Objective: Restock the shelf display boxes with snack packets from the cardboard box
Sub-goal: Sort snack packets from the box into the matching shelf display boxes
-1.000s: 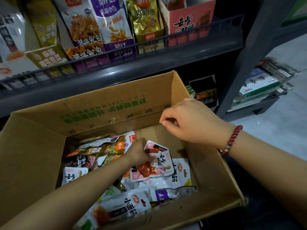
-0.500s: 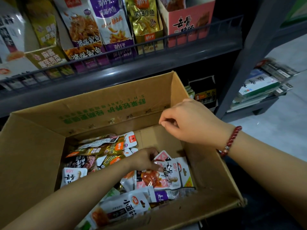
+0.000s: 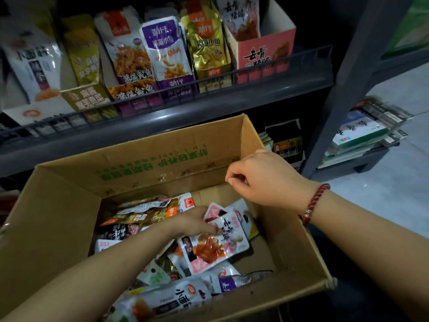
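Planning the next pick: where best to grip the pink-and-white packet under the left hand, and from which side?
Pinch the pink-and-white packet by its upper sealed edge near the left hand, coming from above. It lies flat atop the pile, that thin edge exposed; lower corners sit among neighbouring packets.

Left hand's fingertips (image 3: 210, 228) hidden among glossy snack packets (image 3: 216, 247); blurred white pouches (image 3: 30, 63) cropped at left, possibly noodles.

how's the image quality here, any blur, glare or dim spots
Head view: dim overall, with deep shadow under the shelf; the packets at far left are smeared by blur; glare streaks the gold packet; wide-angle distortion bows the shelf rail; the left hand on the pink packet and the right hand over the cardboard box look fairly sharp.
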The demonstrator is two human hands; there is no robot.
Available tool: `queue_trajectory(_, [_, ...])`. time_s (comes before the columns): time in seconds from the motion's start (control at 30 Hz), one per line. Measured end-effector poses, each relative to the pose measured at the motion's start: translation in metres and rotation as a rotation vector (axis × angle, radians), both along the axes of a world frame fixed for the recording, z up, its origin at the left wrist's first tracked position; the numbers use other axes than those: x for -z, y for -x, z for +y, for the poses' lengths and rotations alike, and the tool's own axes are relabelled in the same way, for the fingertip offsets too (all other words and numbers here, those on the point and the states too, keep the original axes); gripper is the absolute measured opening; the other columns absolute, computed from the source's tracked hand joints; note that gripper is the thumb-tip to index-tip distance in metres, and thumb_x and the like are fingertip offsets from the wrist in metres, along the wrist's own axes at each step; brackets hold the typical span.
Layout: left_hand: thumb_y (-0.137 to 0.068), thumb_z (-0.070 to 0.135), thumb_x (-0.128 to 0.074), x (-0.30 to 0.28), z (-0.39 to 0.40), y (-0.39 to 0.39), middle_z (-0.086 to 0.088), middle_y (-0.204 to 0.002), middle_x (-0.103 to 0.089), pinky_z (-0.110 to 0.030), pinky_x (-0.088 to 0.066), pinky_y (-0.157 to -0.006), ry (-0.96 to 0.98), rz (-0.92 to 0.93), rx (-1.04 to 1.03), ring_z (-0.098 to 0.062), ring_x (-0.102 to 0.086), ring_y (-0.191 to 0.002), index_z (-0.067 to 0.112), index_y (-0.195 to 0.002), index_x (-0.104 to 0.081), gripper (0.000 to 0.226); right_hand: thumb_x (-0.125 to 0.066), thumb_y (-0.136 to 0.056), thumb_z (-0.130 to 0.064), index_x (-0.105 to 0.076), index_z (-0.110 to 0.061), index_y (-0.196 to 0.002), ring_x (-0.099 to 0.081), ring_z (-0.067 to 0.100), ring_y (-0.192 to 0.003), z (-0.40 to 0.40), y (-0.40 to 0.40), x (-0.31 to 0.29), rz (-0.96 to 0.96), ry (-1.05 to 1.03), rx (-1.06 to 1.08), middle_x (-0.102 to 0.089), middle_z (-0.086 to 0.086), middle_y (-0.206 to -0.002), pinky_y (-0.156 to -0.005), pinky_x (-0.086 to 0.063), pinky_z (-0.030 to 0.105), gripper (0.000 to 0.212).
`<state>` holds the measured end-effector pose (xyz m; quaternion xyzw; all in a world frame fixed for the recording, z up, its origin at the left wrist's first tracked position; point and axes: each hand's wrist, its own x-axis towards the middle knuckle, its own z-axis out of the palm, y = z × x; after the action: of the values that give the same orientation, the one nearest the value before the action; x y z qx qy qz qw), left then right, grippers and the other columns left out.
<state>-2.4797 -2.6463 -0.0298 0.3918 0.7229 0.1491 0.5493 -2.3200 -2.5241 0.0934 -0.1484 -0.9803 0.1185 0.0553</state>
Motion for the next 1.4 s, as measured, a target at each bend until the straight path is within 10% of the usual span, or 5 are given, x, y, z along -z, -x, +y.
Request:
queue_trajectory(0.33, [-0.089, 0.011, -0.066, -0.106, -0.033, 0.014, -0.011, -0.102, -0.074, -0.044, -0.056, -0.086, -0.476, -0.144, -0.72, -0.03, -0.072, -0.091, 0.014, -0.116, -0.062, 0.028, -0.04, -0.098, -0.043, -0.061, -0.031, -0.11, -0.062, 0.008, -0.081, -0.009, -0.001, -0.008, 0.05, 0.035, 0.062, -0.068, -0.01, -0.088, -0.075, -0.036, 0.019, 0.027])
queue_trajectory(0.63, [-0.092, 0.024, -0.061, -0.163, -0.078, -0.021, 0.002, -0.112, -0.072, -0.048, -0.054, -0.09, -0.84, -0.093, -0.943, -0.02, -0.071, -0.099, 0.025, -0.127, -0.056, 0.035, -0.055, -0.092, -0.041, -0.056, -0.03, -0.112, -0.056, 0.001, -0.075, -0.043, 0.032, -0.02, 0.241, 0.638, 0.104, -0.06, -0.015, -0.086, -0.065, -0.045, 0.017, 0.023])
queue_trajectory(0.8, [-0.091, 0.029, -0.062, -0.162, -0.083, -0.025, 0.013, -0.113, -0.069, -0.031, -0.055, -0.085, -0.875, 0.075, -1.003, -0.007, -0.069, -0.099, 0.032, -0.128, -0.051, 0.038, -0.053, -0.085, -0.038, -0.062, -0.027, -0.095, -0.06, 0.009, -0.066, -0.059, 0.045, -0.027, 0.437, 1.123, 0.16, -0.065, -0.004, -0.074, -0.062, -0.047, 0.027, 0.017])
queue_trajectory(0.97, [-0.094, 0.028, -0.06, -0.158, -0.081, -0.022, 0.0, -0.113, -0.072, -0.052, -0.054, -0.09, -0.847, -0.14, -1.002, -0.024, -0.07, -0.101, 0.028, -0.125, -0.057, 0.032, -0.077, -0.073, -0.033, -0.058, -0.019, -0.094, -0.066, -0.004, -0.07, -0.07, 0.047, -0.03, 0.376, 1.024, 0.108, -0.071, -0.017, -0.078, -0.06, -0.048, 0.011, 0.032])
queue_trajectory(1.4, [-0.1, 0.024, -0.048, -0.164, -0.092, -0.005, -0.013, -0.105, -0.074, -0.053, -0.052, -0.092, -0.752, -0.459, -1.165, -0.032, -0.071, -0.097, 0.012, -0.114, -0.067, 0.026, -0.07, -0.081, -0.012, -0.054, -0.009, -0.107, -0.072, 0.026, -0.083, -0.051, 0.055, -0.031, 0.394, 1.331, 0.324, -0.074, 0.009, -0.09, -0.072, -0.054, 0.04, 0.03])
